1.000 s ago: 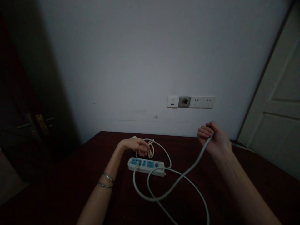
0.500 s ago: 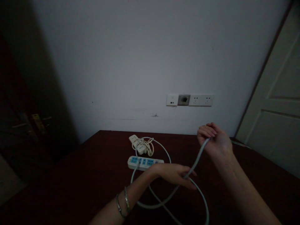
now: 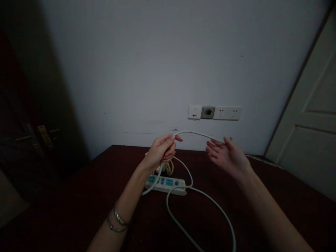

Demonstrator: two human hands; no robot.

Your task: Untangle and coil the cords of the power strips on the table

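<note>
A pale cable (image 3: 193,132) arches between my two hands above the tabletop. My left hand (image 3: 162,148) is closed around it, and more of the cable hangs below that fist. My right hand (image 3: 229,156) has the cable's other stretch between thumb and forefinger, while its remaining fingers are loosely extended. A small pale end shows just past the right thumb, too blurred to identify. Below the left hand lies a white power strip (image 3: 181,190) with blue socket faces. Behind the left hand is a bundled cream cord (image 3: 170,168), partly hidden.
Loops of cable (image 3: 220,209) spread over the dark red tabletop (image 3: 86,199) toward the front edge of view. The pale wall (image 3: 147,87) behind carries a row of wall sockets (image 3: 228,113). A white door (image 3: 312,140) stands at right.
My left hand has risen, turned up and closed on the cable. My right hand has shifted slightly left, its fingers uncurling. The held cable section now arches higher between both hands.
</note>
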